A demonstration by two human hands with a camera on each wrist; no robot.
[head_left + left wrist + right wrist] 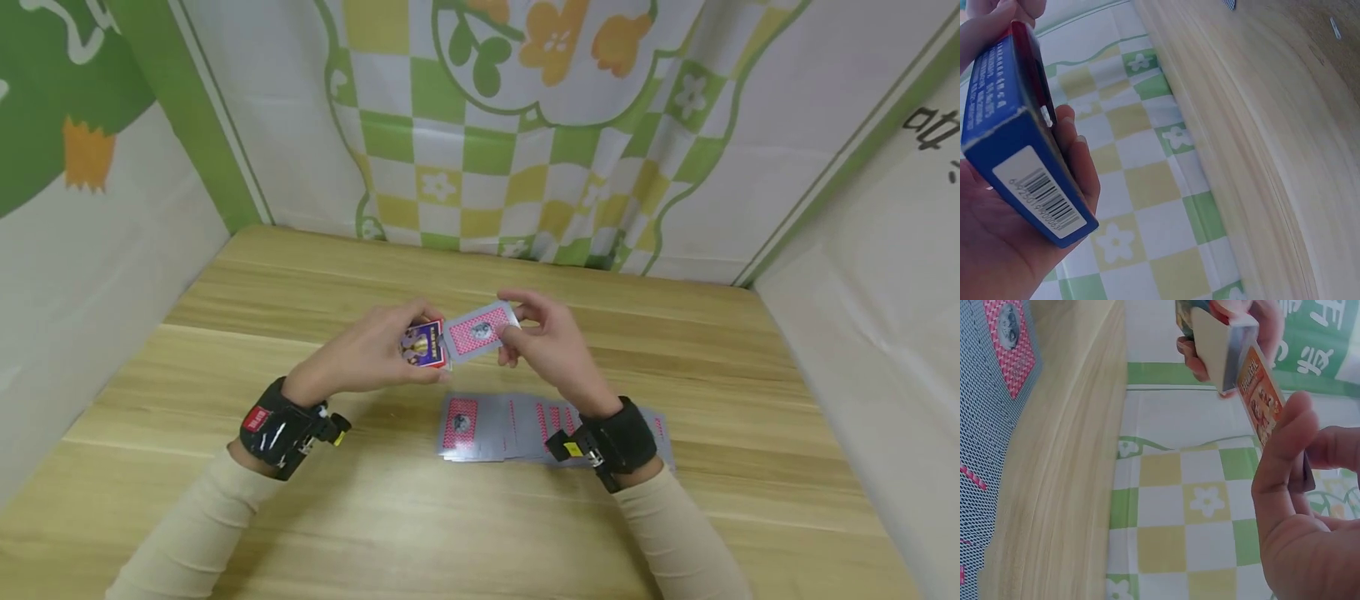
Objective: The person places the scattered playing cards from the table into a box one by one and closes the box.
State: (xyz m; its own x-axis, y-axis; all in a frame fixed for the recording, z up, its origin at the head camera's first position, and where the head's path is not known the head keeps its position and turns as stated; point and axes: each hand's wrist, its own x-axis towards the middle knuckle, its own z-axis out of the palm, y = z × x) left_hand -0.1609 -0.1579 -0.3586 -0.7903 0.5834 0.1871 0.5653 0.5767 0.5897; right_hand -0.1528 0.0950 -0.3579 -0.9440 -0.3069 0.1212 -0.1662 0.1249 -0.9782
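My left hand (375, 350) grips a blue and red card box (425, 343) above the wooden table (300, 467). In the left wrist view the box (1019, 134) shows a barcode label on its end. My right hand (543, 337) pinches a small stack of playing cards (480, 330), pink-patterned backs up, with one end at the box's opening. The right wrist view shows the cards (1266, 403) between my fingers (1285, 462) and the box mouth (1225, 347). Below my hands, several more cards (510, 427) lie spread face down on the table.
Patterned green, yellow and white cloth walls (525, 125) close in the table at the back and both sides. Bare wood lies to the left and in front of the spread cards. Each wrist wears a black strap-mounted camera (281, 427).
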